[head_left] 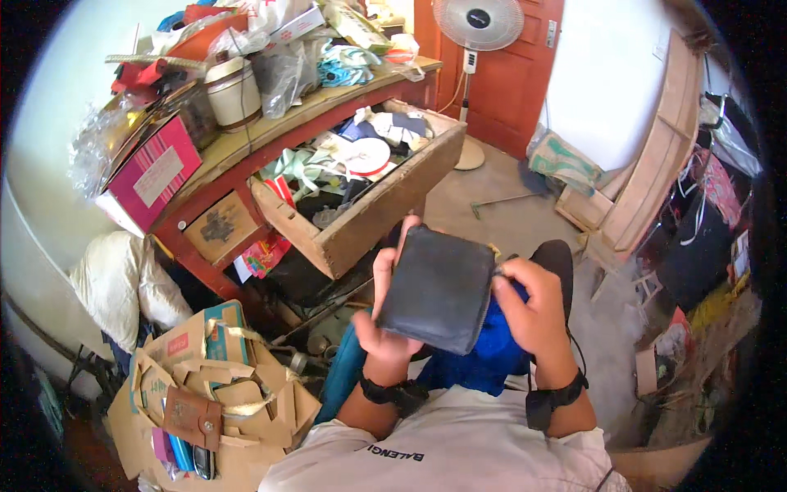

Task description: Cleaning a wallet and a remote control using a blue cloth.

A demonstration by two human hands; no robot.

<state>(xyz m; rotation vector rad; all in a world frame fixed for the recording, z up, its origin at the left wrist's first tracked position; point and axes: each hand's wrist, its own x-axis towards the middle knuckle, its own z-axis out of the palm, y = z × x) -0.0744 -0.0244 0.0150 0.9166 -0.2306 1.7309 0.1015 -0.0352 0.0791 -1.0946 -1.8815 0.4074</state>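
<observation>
A black, squarish zip case (pixel 438 287), leather-like, is held up in front of my chest, its flat face toward me. My left hand (pixel 384 340) grips it along the left side, thumb at the lower left corner and fingers behind. At the right edge, near the upper corner, my right hand (pixel 533 307) pinches with thumb and forefinger; whether a zip pull is between them is too small to tell. Blue cloth (pixel 479 361) lies in my lap below the case. To the left, a brown leather wallet (pixel 193 418) with a snap rests on flattened cardboard (pixel 279 410).
An open wooden drawer (pixel 393 197) full of cloth and odds and ends juts from the red cabinet ahead. Bags, a pink box (pixel 156 172) and a jug (pixel 233 92) crowd its top. A standing fan (pixel 478 20) is by the red door; wooden furniture (pixel 648 156) leans at right.
</observation>
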